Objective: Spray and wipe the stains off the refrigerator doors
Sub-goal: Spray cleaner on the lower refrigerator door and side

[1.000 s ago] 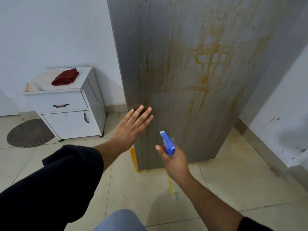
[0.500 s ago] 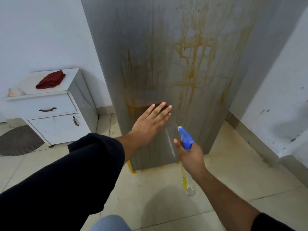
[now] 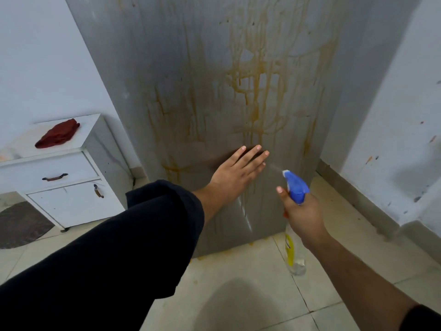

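The grey refrigerator door (image 3: 195, 68) fills the middle of the view, streaked with orange-brown drips (image 3: 253, 91). My left hand (image 3: 238, 168) lies flat on the door at the seam between upper and lower door, fingers straight. My right hand (image 3: 301, 217) grips a spray bottle (image 3: 294, 254) with a blue trigger head (image 3: 296, 187) and a yellow label, nozzle aimed at the door just right of my left fingers. A faint mist shows at the nozzle. A red cloth (image 3: 58, 133) lies on the white cabinet at the left.
A white cabinet (image 3: 64, 177) with a drawer and a door stands left of the fridge. A dark round mat (image 3: 19, 223) lies on the tiled floor beside it. A white wall (image 3: 393, 115) with a low ledge closes in the right side. Orange drips mark the floor under the fridge.
My left hand slid right along the door and now lies flat at the seam. The right hand brought the bottle up and closer to the door. The view shifted left to right.
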